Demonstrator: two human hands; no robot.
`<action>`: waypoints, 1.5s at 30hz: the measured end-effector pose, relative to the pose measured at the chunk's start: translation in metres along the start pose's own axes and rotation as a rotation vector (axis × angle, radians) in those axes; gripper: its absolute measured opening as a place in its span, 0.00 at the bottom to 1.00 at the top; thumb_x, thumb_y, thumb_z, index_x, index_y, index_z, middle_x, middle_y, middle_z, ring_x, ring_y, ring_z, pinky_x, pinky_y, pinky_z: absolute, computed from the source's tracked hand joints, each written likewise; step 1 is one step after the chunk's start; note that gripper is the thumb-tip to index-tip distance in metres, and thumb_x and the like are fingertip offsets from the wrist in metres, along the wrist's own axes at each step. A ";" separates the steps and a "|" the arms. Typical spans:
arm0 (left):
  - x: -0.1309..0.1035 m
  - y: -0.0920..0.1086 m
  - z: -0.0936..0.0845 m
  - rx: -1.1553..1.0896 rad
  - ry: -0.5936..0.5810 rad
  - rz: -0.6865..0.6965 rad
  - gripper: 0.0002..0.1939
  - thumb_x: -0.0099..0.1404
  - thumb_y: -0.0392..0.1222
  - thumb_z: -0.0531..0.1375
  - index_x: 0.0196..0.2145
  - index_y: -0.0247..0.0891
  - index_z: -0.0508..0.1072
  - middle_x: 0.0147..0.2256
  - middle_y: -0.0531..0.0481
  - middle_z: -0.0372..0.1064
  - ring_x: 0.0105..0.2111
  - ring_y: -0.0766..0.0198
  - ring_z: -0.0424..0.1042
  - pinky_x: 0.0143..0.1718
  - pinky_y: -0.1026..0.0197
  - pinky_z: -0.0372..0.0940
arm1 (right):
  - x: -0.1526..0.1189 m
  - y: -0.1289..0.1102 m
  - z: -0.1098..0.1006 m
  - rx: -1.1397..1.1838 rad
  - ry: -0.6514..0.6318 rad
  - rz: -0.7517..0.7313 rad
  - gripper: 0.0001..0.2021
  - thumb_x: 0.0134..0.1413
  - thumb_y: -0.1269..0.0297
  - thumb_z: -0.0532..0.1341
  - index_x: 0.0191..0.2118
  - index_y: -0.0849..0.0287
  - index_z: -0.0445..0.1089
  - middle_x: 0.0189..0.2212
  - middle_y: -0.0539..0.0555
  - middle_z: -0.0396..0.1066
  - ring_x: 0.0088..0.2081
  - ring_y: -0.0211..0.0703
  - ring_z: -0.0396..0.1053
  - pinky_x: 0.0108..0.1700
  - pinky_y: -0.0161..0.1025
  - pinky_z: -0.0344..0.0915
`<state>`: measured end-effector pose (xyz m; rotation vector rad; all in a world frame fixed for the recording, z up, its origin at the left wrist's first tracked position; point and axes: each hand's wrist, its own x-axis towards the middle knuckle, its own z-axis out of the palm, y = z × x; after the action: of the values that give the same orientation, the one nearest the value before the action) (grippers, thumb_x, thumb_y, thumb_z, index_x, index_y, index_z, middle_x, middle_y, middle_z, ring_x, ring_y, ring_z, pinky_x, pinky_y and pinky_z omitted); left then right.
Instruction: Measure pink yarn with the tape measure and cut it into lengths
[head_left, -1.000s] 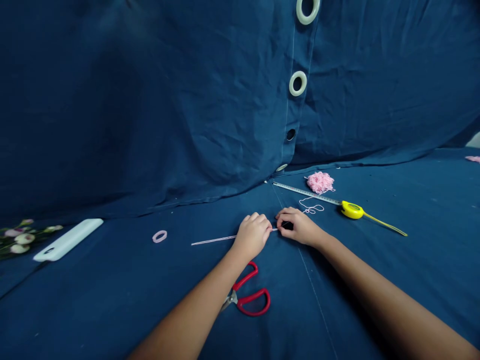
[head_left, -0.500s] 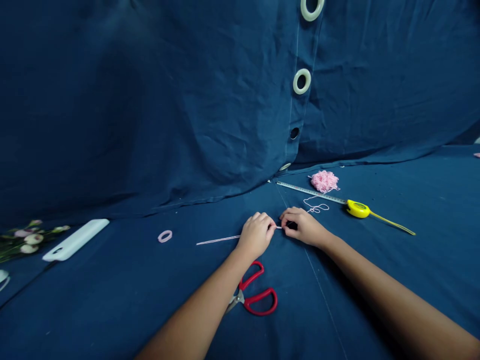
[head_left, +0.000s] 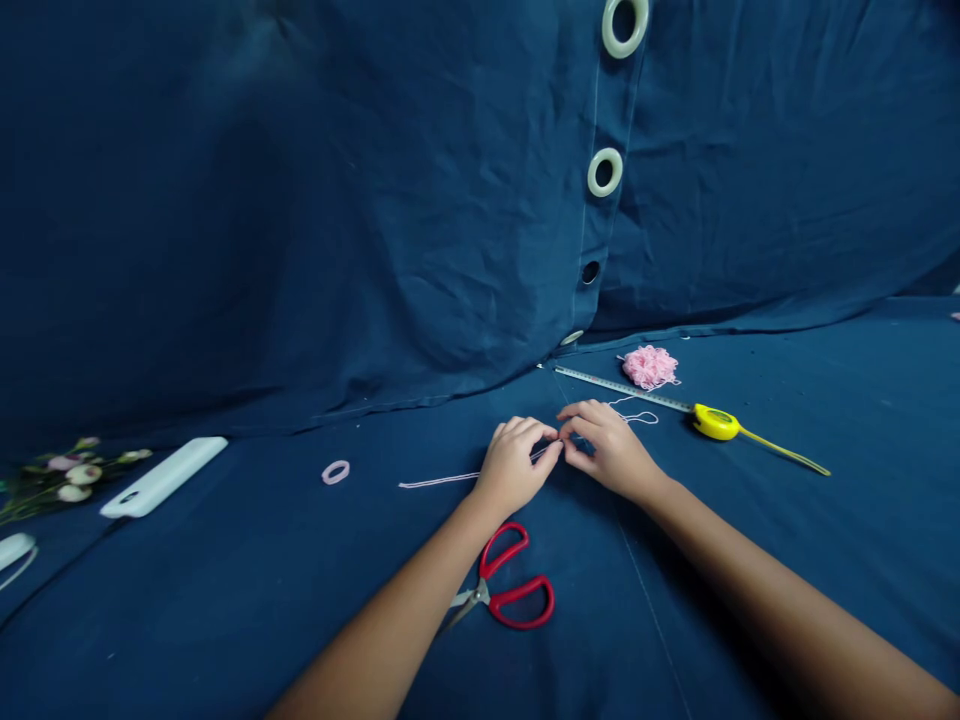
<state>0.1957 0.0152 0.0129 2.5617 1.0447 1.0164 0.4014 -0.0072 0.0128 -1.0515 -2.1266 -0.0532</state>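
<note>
Pale pink yarn (head_left: 439, 482) lies in a thin doubled strand on the blue cloth and runs under and into my left hand (head_left: 519, 462). That hand pinches the yarn between thumb and fingertips. My right hand (head_left: 606, 447) meets it fingertip to fingertip, its thumb and index finger pinched at the yarn's end. Beyond my right hand, a loose loop of yarn leads toward a fluffy pink yarn ball (head_left: 649, 367). Red-handled scissors (head_left: 522, 603) lie with blades parted just below my left wrist.
A yellow tape measure (head_left: 715, 422) has its blade extended leftward. At left are a small pink ring (head_left: 336, 472), a white power strip (head_left: 166, 478) and flowers (head_left: 77, 478). Blue cloth with white eyelets (head_left: 615, 172) hangs behind.
The short piece of yarn that showed between my hands is now mostly covered, as the fingertips have come together. My right hand has risen slightly and shifted left. The view has moved a little.
</note>
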 end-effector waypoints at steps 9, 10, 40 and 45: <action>-0.010 -0.007 0.015 0.064 -0.069 -0.053 0.03 0.70 0.40 0.62 0.36 0.42 0.75 0.38 0.50 0.77 0.44 0.55 0.72 0.45 0.53 0.61 | -0.002 -0.001 0.004 -0.070 0.026 0.006 0.06 0.61 0.73 0.61 0.37 0.53 0.69 0.48 0.57 0.74 0.46 0.54 0.69 0.47 0.51 0.63; -0.011 -0.008 0.016 0.070 -0.073 -0.057 0.02 0.69 0.42 0.63 0.39 0.43 0.76 0.40 0.49 0.77 0.45 0.54 0.72 0.46 0.52 0.61 | -0.002 -0.001 0.004 -0.064 0.029 0.005 0.06 0.61 0.73 0.61 0.37 0.53 0.69 0.48 0.57 0.74 0.46 0.54 0.69 0.47 0.51 0.63; -0.107 0.066 -0.109 -0.863 -0.046 -0.390 0.10 0.76 0.47 0.55 0.44 0.39 0.70 0.43 0.47 0.71 0.47 0.57 0.70 0.51 0.57 0.64 | -0.003 -0.154 -0.006 0.443 0.141 0.014 0.08 0.55 0.76 0.62 0.36 0.54 0.69 0.46 0.54 0.73 0.49 0.51 0.70 0.53 0.52 0.65; -0.127 0.056 -0.099 -0.740 -0.029 -0.448 0.10 0.72 0.47 0.61 0.42 0.37 0.75 0.39 0.47 0.74 0.42 0.58 0.71 0.48 0.58 0.64 | -0.017 -0.150 0.015 0.407 0.123 0.034 0.08 0.56 0.76 0.63 0.37 0.54 0.71 0.46 0.54 0.72 0.48 0.48 0.70 0.52 0.50 0.63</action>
<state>0.0947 -0.1189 0.0431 1.6572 0.9368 0.9890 0.2938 -0.1127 0.0328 -0.8186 -1.9014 0.3107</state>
